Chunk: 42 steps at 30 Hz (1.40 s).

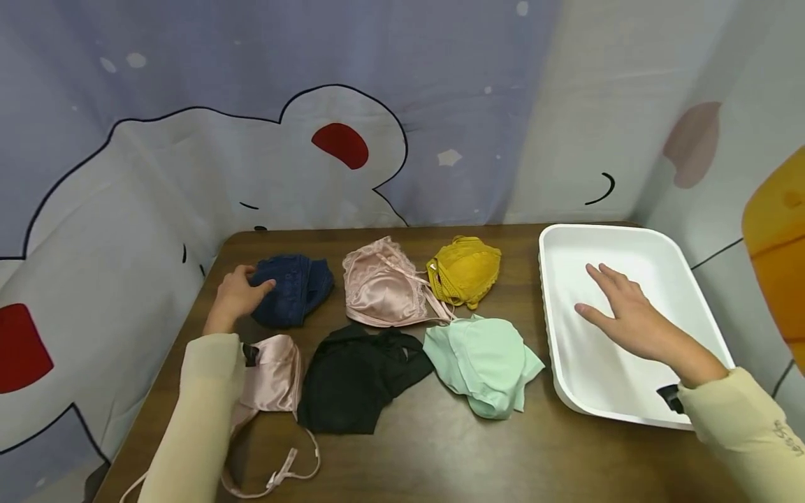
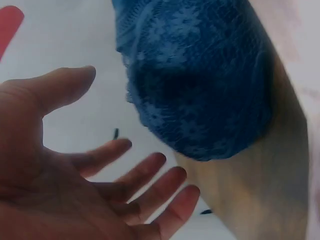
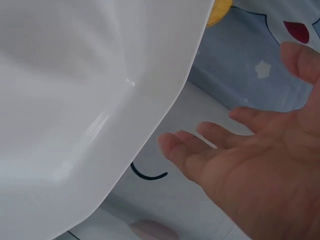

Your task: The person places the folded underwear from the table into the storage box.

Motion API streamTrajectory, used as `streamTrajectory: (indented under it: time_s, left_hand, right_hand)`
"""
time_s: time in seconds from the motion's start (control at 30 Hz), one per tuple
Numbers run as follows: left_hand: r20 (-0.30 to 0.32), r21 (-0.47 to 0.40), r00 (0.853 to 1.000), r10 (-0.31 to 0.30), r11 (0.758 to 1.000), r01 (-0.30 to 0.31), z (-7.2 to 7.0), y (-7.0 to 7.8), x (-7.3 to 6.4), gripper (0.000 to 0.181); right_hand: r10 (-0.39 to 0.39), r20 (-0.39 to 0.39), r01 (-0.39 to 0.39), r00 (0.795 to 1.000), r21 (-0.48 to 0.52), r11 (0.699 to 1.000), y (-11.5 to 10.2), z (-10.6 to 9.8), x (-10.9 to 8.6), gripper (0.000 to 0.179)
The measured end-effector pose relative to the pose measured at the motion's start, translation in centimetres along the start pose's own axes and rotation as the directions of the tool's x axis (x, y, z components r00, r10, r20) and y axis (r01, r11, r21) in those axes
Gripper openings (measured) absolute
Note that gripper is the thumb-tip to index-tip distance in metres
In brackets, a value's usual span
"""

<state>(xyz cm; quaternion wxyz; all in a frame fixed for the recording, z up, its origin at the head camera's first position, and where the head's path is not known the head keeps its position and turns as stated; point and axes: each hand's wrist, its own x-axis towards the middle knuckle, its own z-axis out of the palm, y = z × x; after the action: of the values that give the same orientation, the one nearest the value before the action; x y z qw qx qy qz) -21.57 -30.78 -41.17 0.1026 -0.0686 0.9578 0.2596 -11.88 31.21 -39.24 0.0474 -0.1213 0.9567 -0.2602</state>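
A folded navy lace bra (image 1: 286, 290) lies at the back left of the brown table. My left hand (image 1: 242, 297) is at its left side, thumb and fingers spread and holding nothing. In the left wrist view, floral lace on the navy bra's rounded cup shows beyond my relaxed fingertips (image 2: 175, 180). Over a white plastic tray (image 1: 604, 398) on the right, my right hand (image 1: 629, 318) hovers with extended fingers and no object in it. The right wrist view has the tray's smooth wall beside that hand's fingers (image 3: 172, 145).
A pink lace bra (image 1: 383, 290) and a yellow bra (image 1: 465, 272) lie at the back middle. In front are a black garment (image 1: 355, 384) and a mint-green garment (image 1: 481, 360). Partly under my left forearm is a pink satin bra (image 1: 273, 377). Printed curtains (image 1: 440, 91) surround the table.
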Motion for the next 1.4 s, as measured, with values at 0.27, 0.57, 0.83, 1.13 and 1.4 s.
streamTrajectory:
  time_s: [0.27, 0.57, 0.83, 1.13, 1.4]
  left_hand:
    - [0.052, -0.003, 0.982, -0.18, 0.984, 0.181, 0.7, -0.9, 1.6, 0.082]
    - [0.087, -0.037, 0.968, -0.236, 0.97, 0.24, 1.5, -1.3, 2.4, 0.09]
    - [0.152, -0.022, 0.953, -0.264, 0.963, 0.27, 1.4, -1.2, 2.8, 0.101]
    - [0.1, -0.002, 0.975, -0.199, 0.98, 0.2, 1.9, -1.5, 3.5, 0.087]
    - [-0.03, -0.072, 0.999, -0.04, 0.997, 0.038, 1.9, -1.2, 4.1, 0.066]
  right_hand:
    - [0.042, -0.001, -0.042, 0.999, 0.016, 0.999, 3.4, -2.5, -1.5, 0.067]
    - [0.124, -0.077, -0.128, 0.989, -0.05, 0.991, 7.9, -3.4, -3.4, 0.052]
    - [0.277, -0.093, -0.285, 0.956, -0.081, 0.955, 11.4, -3.3, -5.1, 0.047]
    - [0.376, 0.025, -0.375, 0.926, -0.043, 0.926, 13.3, -2.7, -6.4, 0.057]
    - [0.366, 0.026, -0.367, 0.93, 0.003, 0.93, 13.1, -2.6, -6.5, 0.066]
